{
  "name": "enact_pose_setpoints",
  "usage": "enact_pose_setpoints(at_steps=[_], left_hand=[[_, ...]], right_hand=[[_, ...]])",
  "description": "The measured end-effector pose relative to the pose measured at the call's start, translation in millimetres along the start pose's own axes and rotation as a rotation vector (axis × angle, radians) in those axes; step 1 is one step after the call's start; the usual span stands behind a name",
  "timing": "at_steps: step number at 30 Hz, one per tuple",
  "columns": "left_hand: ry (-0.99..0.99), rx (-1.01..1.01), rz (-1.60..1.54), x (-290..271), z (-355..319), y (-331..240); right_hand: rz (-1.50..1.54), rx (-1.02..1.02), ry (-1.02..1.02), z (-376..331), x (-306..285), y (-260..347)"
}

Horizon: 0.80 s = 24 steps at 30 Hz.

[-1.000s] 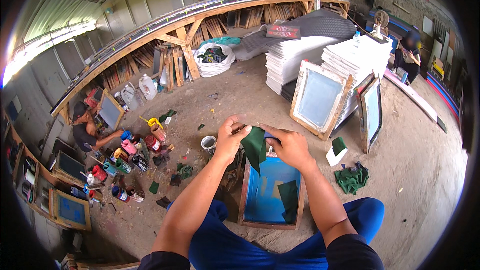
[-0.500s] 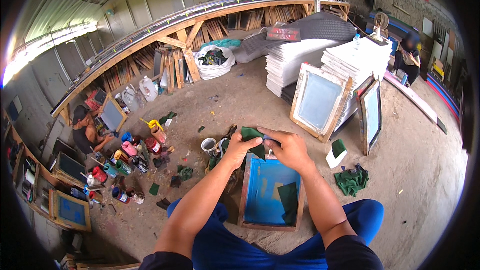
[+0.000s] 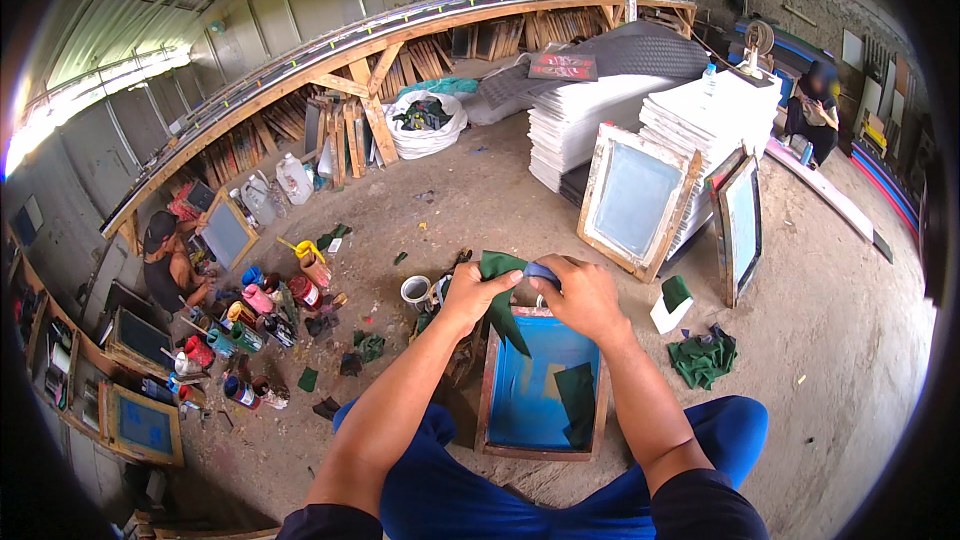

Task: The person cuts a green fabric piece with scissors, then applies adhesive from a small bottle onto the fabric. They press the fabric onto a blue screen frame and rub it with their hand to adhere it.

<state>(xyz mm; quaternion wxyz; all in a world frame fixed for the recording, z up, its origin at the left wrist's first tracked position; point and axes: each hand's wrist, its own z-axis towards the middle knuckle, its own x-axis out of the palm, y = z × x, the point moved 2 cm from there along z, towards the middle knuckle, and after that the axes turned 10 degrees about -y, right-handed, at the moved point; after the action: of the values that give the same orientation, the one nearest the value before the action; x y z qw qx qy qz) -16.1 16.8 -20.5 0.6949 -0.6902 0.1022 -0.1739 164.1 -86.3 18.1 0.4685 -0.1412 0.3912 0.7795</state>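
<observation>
Above a wooden-edged screen-printing frame between my knees, both my hands are raised close together. My left hand is closed on a dark green cloth, which hangs down from it in a point. My right hand pinches a small blue-violet piece beside the cloth; its kind is not clear. Blue mesh fills the frame, and another dark green cloth piece lies on it at the right.
A white box and crumpled green cloth lie to the right. Two screen frames lean on white stacks behind. Paint pots crowd the left floor, near a person holding a frame. Another person sits far right.
The green cloth now hangs lower and longer from my left hand. More of the blue-violet piece shows at my right fingers, and my hands have shifted slightly.
</observation>
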Motion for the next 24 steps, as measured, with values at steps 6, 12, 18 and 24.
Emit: enact_pose_setpoints(at_steps=[6,12,18,24], left_hand=[[0.041,0.041,-0.002,0.3,-1.7,-0.8],[0.085,-0.086,-0.058,-2.0,-3.8,-3.5],[0.13,-0.16,-0.022,-1.9,-1.6,-4.5],[0.183,-0.18,0.008,-2.9,3.3,0.3]], right_hand=[[-0.104,-0.083,0.038,-0.7,2.7,1.6],[-0.155,-0.132,0.017,-3.0,3.7,-6.8],[-0.087,-0.161,0.049,-3.1,-3.1,-15.7],[-0.102,-0.145,0.009,-10.3,1.1,-24.1]])
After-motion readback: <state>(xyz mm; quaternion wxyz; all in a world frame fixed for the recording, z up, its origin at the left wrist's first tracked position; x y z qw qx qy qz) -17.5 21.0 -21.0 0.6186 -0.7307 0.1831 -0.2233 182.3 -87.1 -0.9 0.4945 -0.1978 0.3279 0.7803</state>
